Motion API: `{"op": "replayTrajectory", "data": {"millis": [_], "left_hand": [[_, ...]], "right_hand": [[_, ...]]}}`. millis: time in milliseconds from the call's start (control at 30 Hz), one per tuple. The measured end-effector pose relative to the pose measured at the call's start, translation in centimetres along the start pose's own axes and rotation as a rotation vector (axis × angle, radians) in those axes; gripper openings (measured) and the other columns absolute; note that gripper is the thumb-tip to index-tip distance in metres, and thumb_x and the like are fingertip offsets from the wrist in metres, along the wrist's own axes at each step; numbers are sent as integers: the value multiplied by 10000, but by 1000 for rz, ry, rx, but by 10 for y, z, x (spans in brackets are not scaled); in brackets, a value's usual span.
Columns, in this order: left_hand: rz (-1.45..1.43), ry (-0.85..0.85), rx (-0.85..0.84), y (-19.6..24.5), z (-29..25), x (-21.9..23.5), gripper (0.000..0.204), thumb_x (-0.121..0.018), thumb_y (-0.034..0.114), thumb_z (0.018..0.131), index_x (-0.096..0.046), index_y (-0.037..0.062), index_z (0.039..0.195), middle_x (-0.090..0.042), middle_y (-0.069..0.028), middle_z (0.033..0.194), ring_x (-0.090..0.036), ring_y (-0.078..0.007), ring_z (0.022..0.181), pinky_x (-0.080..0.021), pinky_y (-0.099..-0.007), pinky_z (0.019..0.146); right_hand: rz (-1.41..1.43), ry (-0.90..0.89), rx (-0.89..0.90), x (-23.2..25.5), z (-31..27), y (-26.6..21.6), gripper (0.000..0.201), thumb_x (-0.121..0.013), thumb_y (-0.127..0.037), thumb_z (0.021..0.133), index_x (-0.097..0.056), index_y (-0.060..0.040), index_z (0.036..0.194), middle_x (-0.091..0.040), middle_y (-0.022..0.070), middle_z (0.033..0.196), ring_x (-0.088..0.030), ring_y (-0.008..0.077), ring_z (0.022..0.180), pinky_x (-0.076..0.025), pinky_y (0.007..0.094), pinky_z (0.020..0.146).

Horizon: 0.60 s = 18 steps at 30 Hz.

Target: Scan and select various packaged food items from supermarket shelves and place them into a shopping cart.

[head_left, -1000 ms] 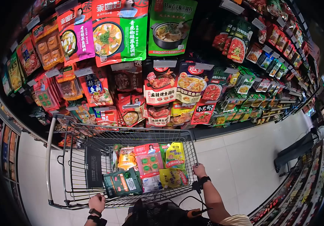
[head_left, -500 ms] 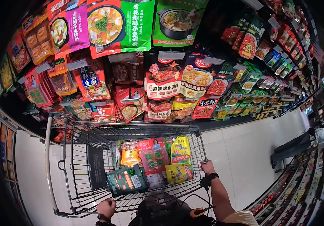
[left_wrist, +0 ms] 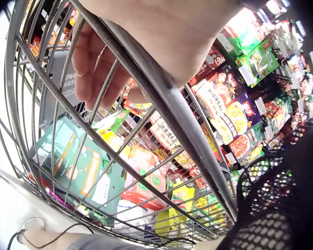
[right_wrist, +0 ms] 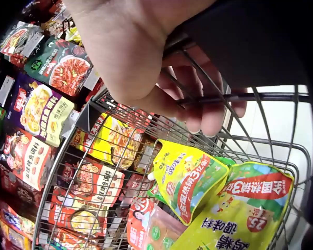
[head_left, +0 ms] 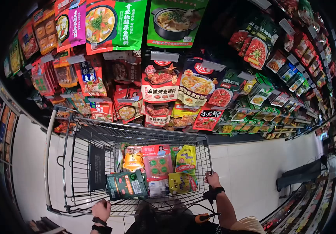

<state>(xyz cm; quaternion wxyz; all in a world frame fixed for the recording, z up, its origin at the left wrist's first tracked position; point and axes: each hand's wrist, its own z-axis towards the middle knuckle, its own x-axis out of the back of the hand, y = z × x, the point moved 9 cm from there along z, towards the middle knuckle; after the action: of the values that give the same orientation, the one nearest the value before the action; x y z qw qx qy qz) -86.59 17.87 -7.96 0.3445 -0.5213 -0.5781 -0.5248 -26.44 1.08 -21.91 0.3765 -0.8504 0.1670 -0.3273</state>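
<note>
A wire shopping cart (head_left: 82, 171) stands in front of me, with several seasoning packets inside. My left hand (head_left: 101, 210) lies over the cart's near rim, its fingers (left_wrist: 88, 67) curling down inside the wires in the left wrist view. At the cart's right end my right hand (head_left: 212, 180) grips the rim, fingers (right_wrist: 211, 117) bent round the bar. Closest to the right hand are a yellow pouch (head_left: 186, 159) and a second yellow pouch (head_left: 181, 183). Nearer the left hand is a dark green packet (head_left: 125, 185). A red packet (head_left: 158, 163) and an orange packet (head_left: 133, 157) lie between.
Beyond the cart, a tall shelf holds hanging seasoning packets (head_left: 161, 82) in rows. The cart's far side runs close along the shelf base (head_left: 234, 137). Pale floor tiles (head_left: 250, 165) stretch right toward another person (head_left: 304, 173) beside the opposite shelf (head_left: 312, 210).
The cart has shifted slightly right along the shelf. Both hands stay at its rim, and the packets inside keep their places. My view has tilted a little.
</note>
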Motion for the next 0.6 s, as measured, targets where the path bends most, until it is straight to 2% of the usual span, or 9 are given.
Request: {"op": "replayTrajectory", "data": {"millis": [100,167,233,367,433,500,600], "left_hand": [[-20,72,31,24,-22,2,213,-603,255,773,-618,56,697,-631,-133,659,-612,-333,619,-483,-435,582],[-36,89,69,35,-39,-6,268,-581,301,786,-637,54,698,-632,-137,662,-614,-333,622,-489,-421,586],[22,17,136,39,-47,-17,263,-588,320,773,-628,68,710,-640,-115,671,-621,-313,635,-488,-417,589],[24,-5,165,56,-55,-19,281,-584,342,773,-645,71,737,-648,-107,682,-627,-301,642,-494,-406,605],[23,-26,167,66,-59,-25,281,-586,343,775,-652,71,747,-653,-116,704,-631,-306,664,-499,-406,624],[24,-31,165,82,-65,-23,283,-585,343,778,-652,70,750,-653,-118,711,-631,-309,674,-501,-407,628],[16,-45,161,94,-71,-34,294,-581,357,779,-658,73,763,-654,-123,719,-632,-310,689,-501,-411,632]], "right_hand": [[-8,-22,22,23,4,7,128,-562,-84,869,-564,44,865,-605,108,603,-603,175,479,-504,292,437],[-9,-37,21,39,7,17,130,-563,-86,868,-565,44,863,-608,111,605,-608,177,489,-508,296,442],[9,-17,14,57,9,26,133,-565,-89,868,-569,44,859,-613,116,610,-620,182,510,-516,303,452],[7,-39,-17,75,8,39,138,-573,-91,863,-568,47,865,-624,123,633,-626,188,523,-522,306,457],[1,-33,-25,90,8,44,172,-567,-155,875,-556,13,908,-643,132,676,-628,190,497,-469,276,411],[26,-30,-26,103,8,49,157,-560,-135,871,-560,19,900,-647,139,684,-631,198,502,-466,278,403],[46,14,-6,127,11,61,163,-576,-90,848,-583,67,891,-636,137,674,-641,207,544,-537,307,468]]}}
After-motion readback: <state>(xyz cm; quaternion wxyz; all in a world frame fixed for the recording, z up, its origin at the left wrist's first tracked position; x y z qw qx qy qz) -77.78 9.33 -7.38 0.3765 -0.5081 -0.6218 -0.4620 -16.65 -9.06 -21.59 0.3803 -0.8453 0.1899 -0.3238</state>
